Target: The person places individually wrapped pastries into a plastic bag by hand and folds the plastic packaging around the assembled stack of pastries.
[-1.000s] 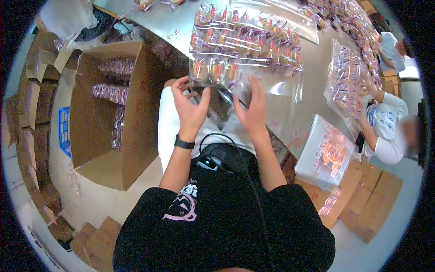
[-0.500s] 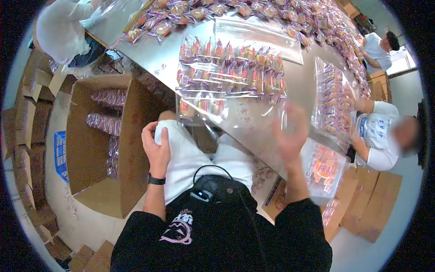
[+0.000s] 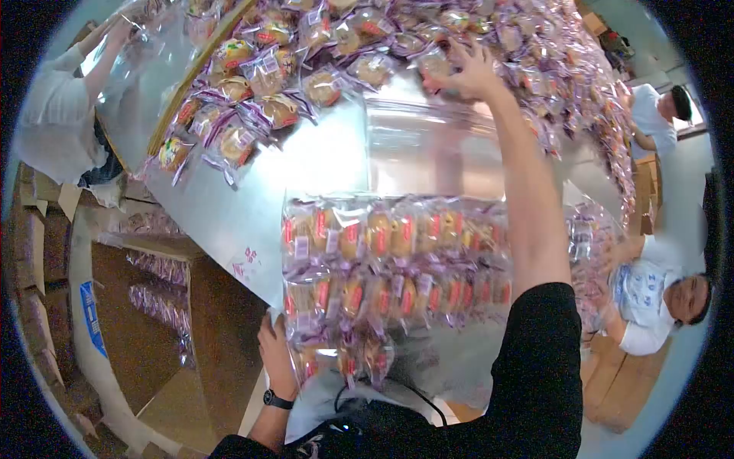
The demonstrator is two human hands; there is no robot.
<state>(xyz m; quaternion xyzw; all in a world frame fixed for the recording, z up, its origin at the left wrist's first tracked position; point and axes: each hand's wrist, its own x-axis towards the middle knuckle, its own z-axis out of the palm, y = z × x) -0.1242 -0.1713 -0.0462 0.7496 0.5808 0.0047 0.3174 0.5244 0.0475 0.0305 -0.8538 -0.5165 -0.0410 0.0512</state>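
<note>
My right hand (image 3: 465,73) reaches far over the metal table (image 3: 229,222), fingers spread and curved over a wrapped cake (image 3: 434,65) at the near edge of a large pile. Whether it grips the cake is unclear. My left hand (image 3: 277,348), wearing a dark watch at the wrist, rests by the near table edge, beside the corner of a clear bag (image 3: 397,264). Rows of purple-wrapped cakes lie in this bag, two long rows and a short one nearest me. An empty-looking clear plastic bag (image 3: 428,153) lies flat beyond it.
The pile of wrapped cakes (image 3: 527,46) spans the far side of the table. A cardboard box (image 3: 222,336) with wrapped packs stands at the left. Co-workers are at the left (image 3: 57,130) and right (image 3: 650,294), one handling another bag. Cartons (image 3: 627,382) stand at lower right.
The view has shifted forward over the table. My right hand has moved from the near edge out to the pile. My left hand has gone to the table edge by the filled bag.
</note>
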